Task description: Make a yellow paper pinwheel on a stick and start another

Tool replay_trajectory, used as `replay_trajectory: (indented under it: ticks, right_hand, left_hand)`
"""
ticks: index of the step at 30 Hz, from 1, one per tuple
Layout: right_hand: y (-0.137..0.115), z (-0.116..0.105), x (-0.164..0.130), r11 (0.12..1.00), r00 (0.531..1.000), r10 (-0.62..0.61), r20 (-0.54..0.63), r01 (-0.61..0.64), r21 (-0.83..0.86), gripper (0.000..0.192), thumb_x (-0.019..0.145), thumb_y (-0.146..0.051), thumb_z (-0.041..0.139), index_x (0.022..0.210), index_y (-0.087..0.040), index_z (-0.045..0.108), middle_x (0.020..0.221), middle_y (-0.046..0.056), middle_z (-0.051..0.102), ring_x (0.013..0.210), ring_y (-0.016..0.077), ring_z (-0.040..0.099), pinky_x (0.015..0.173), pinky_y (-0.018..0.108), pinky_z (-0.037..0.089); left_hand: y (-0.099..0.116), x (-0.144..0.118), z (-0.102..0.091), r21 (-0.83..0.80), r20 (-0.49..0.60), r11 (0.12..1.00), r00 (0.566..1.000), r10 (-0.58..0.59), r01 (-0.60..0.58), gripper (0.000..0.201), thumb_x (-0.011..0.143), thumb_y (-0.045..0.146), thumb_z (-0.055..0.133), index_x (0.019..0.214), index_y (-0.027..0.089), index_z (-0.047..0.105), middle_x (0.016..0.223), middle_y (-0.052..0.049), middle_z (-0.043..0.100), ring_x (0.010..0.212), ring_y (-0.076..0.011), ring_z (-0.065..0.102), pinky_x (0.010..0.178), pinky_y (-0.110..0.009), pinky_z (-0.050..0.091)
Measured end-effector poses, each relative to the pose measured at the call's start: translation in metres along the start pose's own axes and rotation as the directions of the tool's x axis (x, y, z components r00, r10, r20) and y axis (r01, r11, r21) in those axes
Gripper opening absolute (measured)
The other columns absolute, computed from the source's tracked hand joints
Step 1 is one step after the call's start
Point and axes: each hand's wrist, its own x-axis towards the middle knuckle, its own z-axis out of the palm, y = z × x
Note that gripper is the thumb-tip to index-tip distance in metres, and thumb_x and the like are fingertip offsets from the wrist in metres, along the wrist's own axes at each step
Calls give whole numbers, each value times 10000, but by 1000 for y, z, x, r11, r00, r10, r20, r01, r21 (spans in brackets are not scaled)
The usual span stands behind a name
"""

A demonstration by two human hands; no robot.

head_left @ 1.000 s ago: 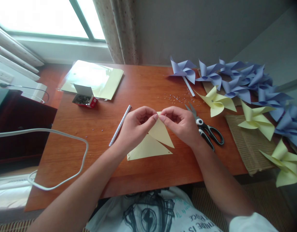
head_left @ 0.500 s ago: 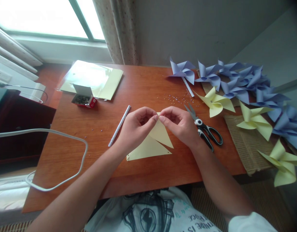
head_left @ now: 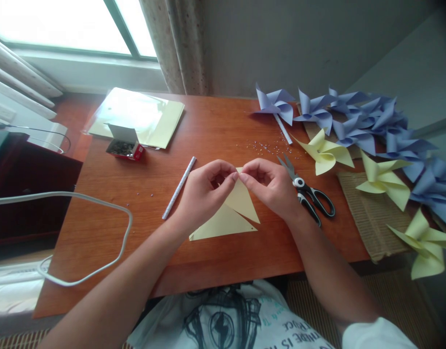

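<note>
A pale yellow paper sheet [head_left: 219,224], slit inward from its corners, lies on the wooden table before me. Small dark dots mark its near corners. Over the sheet's far corner, my left hand [head_left: 211,186] and my right hand [head_left: 269,184] meet, thumb and forefinger of each pinched together. Whatever sits between the fingertips is too small and covered to make out. Left of my left hand lies a white patterned paper stick [head_left: 179,188]. Black-and-white scissors [head_left: 306,189] rest beside my right hand, blades partly apart.
Several blue paper pinwheels [head_left: 353,138] and yellow pinwheels [head_left: 384,179] occupy the right side, some on corrugated cardboard [head_left: 368,213]. Tiny beads [head_left: 266,146] are scattered behind the scissors. A red box of small metal pieces [head_left: 124,149] and a paper stack [head_left: 166,126] stand back left. A white cable [head_left: 130,223] loops at left.
Both hands stay pinched together over the paper's far corner, with barely any movement. The whole view has shifted very slightly.
</note>
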Motion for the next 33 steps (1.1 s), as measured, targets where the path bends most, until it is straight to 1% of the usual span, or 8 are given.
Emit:
replay_trajectory:
  ticks: [8,14,17,21,26,33]
  right_hand:
    - [0,0,1,999,1000,-18,6,18,34,133,889,-313,696,814,-209,658,785,16,673,718,163,618,654,298,502]
    - [0,1,1,1000,1000,-18,-24,18,-6,128,863,-299,701,787,-210,650,748,8,655,692,159,605,611,285,490]
    - [-2,2,0,999,999,-17,-33,15,-34,101,850,-271,690,780,-213,646,727,1,640,675,153,591,583,276,477]
    - [-4,2,0,999,999,-24,-39,22,-48,80,836,-235,679,767,-211,646,725,1,639,668,149,587,575,272,470]
    - [-4,2,0,998,999,-5,-49,2,-68,45,824,-218,667,781,-209,656,720,1,648,669,156,601,580,275,479]
    - [-5,1,-1,997,998,-41,-36,39,-62,77,871,-265,664,817,-210,663,769,18,681,706,172,631,629,301,503]
  left_hand:
    - [0,0,0,28,7,999,1000,15,-15,163,879,321,673,850,161,669,739,-28,649,659,-131,558,572,-233,432]
    - [-1,0,2,59,-13,997,999,46,-45,141,883,296,664,853,158,667,734,-24,646,644,-122,547,567,-234,428]
    - [-1,-1,3,97,-33,992,996,82,-78,129,882,289,660,840,167,665,714,-17,643,625,-118,545,560,-236,421]
    - [0,-2,4,147,-53,985,994,99,-91,116,875,273,661,818,172,665,693,-12,646,591,-109,521,546,-238,404]
    - [-2,-1,2,140,-48,986,994,96,-88,132,883,291,655,828,170,664,703,-13,654,585,-104,513,537,-232,396]
    - [-2,-1,1,119,-44,990,995,86,-80,116,891,279,651,847,173,660,723,-16,650,613,-110,532,545,-230,396]
